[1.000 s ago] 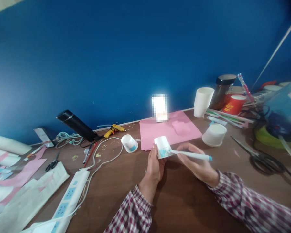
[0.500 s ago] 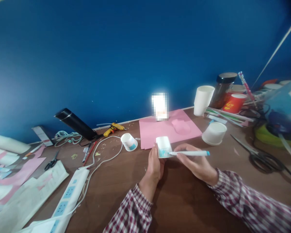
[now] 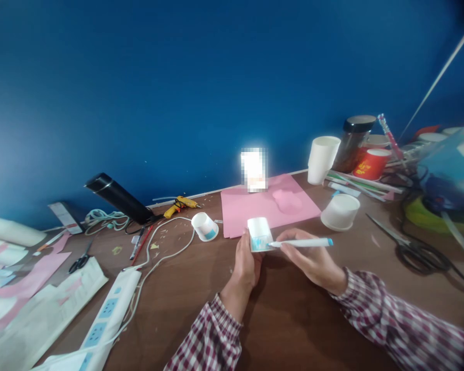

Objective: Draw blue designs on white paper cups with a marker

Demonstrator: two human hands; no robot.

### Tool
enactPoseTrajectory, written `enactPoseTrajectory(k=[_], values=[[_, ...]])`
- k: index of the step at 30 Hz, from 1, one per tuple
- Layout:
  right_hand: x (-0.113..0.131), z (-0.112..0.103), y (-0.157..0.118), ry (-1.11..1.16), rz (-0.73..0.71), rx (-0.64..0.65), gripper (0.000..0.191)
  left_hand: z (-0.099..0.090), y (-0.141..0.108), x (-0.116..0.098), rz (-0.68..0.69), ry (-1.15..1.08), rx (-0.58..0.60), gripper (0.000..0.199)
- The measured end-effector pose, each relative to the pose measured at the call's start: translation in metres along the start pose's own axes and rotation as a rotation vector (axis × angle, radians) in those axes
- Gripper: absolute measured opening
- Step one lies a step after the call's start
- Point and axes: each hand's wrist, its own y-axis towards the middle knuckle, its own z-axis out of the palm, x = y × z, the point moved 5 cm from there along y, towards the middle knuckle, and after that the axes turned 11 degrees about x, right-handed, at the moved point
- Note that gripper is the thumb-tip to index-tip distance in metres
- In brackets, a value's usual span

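Note:
My left hand (image 3: 246, 261) is closed around a small white paper piece, seemingly a cut paper cup (image 3: 259, 226), with light-blue colouring on its lower part. My right hand (image 3: 312, 260) grips a white marker (image 3: 303, 242) with a blue end, and its tip touches the blue patch on the cup piece. Just behind the held piece lies pink paper (image 3: 239, 211). To the left of my left hand stands a short white cup (image 3: 204, 226) with a blue patch on its side. Another short white cup (image 3: 339, 212) rests upside down beyond my right hand.
Scissors (image 3: 417, 252) lie at the right, and a power strip (image 3: 108, 309) with a white cable runs along the left. A yellow glue gun (image 3: 181, 205), a black cylinder (image 3: 119, 198) and stacked tall cups (image 3: 323, 159) are near the blue wall. Paper scraps (image 3: 42, 309) cover the far left.
The view has shifted very slightly. Both hands keep nearly the same place, and the marker tip stays on the blue patch of the cup piece.

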Motion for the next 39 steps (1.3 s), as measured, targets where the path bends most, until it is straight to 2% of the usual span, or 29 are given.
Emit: enactPoseTrajectory(k=[3,8,14,19,25,31,36,39], values=[[-0.0008,-0.0004,-0.0006,0.019,-0.002,-0.016,0.017,0.001,-0.0002,0.0008,-0.005,0.022,0.046,0.037],[0.0002,0.0024,-0.0002,0.017,0.006,0.057,0.017,-0.0049,0.0006,0.0017,0.0,0.004,-0.023,0.036],[-0.004,0.0001,-0.0001,0.058,0.013,0.004,0.02,-0.0022,0.0007,0.0031,-0.013,0.012,0.04,0.034],[-0.0045,0.0005,-0.0006,0.036,0.023,0.024,0.02,-0.0014,-0.0002,0.0021,-0.02,-0.01,0.016,0.038],[-0.0071,-0.0009,-0.001,0.063,0.013,-0.008,0.02,-0.0011,-0.001,0.002,-0.022,0.025,0.028,0.039],[0.0016,-0.0003,0.0002,0.02,0.002,0.056,0.017,-0.0014,-0.0005,0.0014,-0.02,-0.022,-0.013,0.036],[-0.0003,-0.0009,0.0,0.079,0.022,0.025,0.019,-0.0004,-0.0004,0.0019,-0.033,-0.004,0.014,0.035],[0.0016,0.0002,0.0009,0.088,0.022,0.051,0.019,-0.0013,-0.0004,0.0018,-0.042,-0.018,0.005,0.036]])
